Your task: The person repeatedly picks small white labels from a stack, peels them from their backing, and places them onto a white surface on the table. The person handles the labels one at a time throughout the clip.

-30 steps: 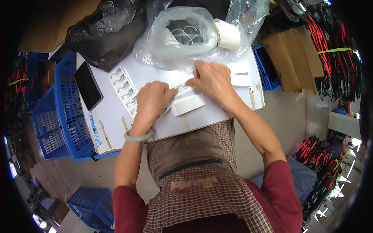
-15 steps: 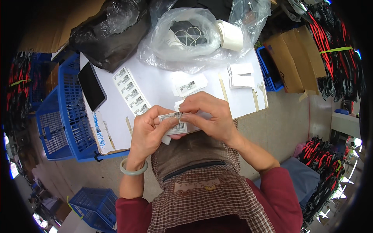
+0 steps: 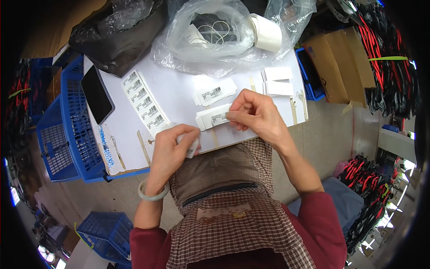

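My right hand (image 3: 261, 117) pinches the right end of a white tag with a barcode label (image 3: 218, 119). That tag lies over a small pile of white tags near the table's front edge. My left hand (image 3: 172, 147) is closed round several white tags (image 3: 192, 149), held at the edge; how many cannot be made out. Beyond the right hand lies another pile of barcoded tags (image 3: 216, 93). To the left a sheet of barcode stickers (image 3: 144, 99) stretches away across the white tabletop (image 3: 172, 92).
A black phone (image 3: 97, 95) lies at the table's left, beside blue crates (image 3: 74, 121). Clear plastic bags (image 3: 188, 67), a white roll (image 3: 267, 33) and a black bag (image 3: 116, 45) fill the back. Blank white cards (image 3: 277, 80) sit at the right, near a cardboard box (image 3: 345, 67).
My hands have parted. The right one has carried a barcoded tag away to the pile on the table; the left has drawn slightly left with the other tags.
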